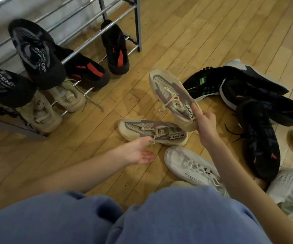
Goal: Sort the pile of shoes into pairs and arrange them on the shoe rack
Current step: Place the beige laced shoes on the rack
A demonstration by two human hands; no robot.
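Note:
My right hand (pixel 206 124) grips the heel of a cream mesh sneaker with grey and red patches (pixel 170 92) and holds it tilted above the floor. Its matching sneaker (pixel 149 130) lies on the wooden floor just below. My left hand (pixel 140 152) hovers palm up, fingers apart, touching that sneaker's lace end. The metal shoe rack (pixel 96 35) stands at the upper left. It holds two black and grey sneakers (pixel 36 53), two black and red shoes (pixel 114 48) and two beige sneakers (pixel 66 95).
A heap of black sneakers (pixel 258 131), one with green marks (pixel 203 83), lies on the floor to the right. A white sneaker (pixel 191 166) rests by my knee, with more white shoes (pixel 290 191) at the right edge. My blue-trousered knees (pixel 124 217) fill the bottom.

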